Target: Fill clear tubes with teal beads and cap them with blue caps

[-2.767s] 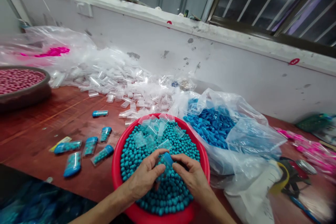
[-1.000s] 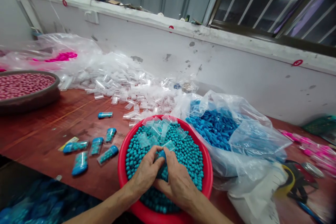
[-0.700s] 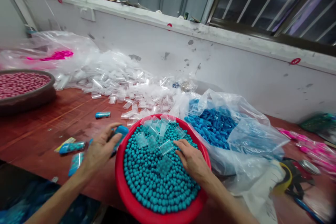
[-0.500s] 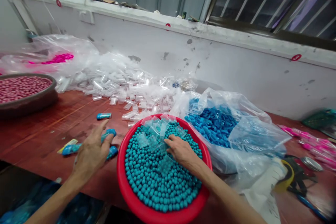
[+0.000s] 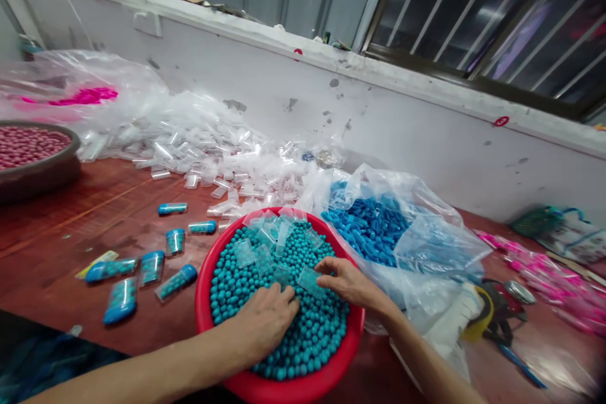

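A red basin (image 5: 204,303) holds turquoise beads (image 5: 303,353). Several clear plastic tubes (image 5: 264,259) lie on the beads toward the far side. My left hand (image 5: 267,322) is over the middle of the beads, its fingers curled down; the fingertips are hidden, so what they grip cannot be made out. At the basin's right side, my right hand (image 5: 350,281) pinches the edge of a clear flat tube (image 5: 310,281) between thumb and fingers. Left of the basin, several bead-filled tubes with blue caps (image 5: 151,267) are scattered on the red table (image 5: 113,214).
A heap of clear tubes (image 5: 189,145) lies along the wall. Behind the basin on the right is a plastic bag of blue caps (image 5: 374,227). A bowl of pink beads (image 5: 33,145) sits at far left, pink pieces (image 5: 544,265) at far right.
My left hand has moved from the filled tubes on the table, right into the basin. My right hand has shifted slightly right relative to the basin, with a clear tube at its fingertips.
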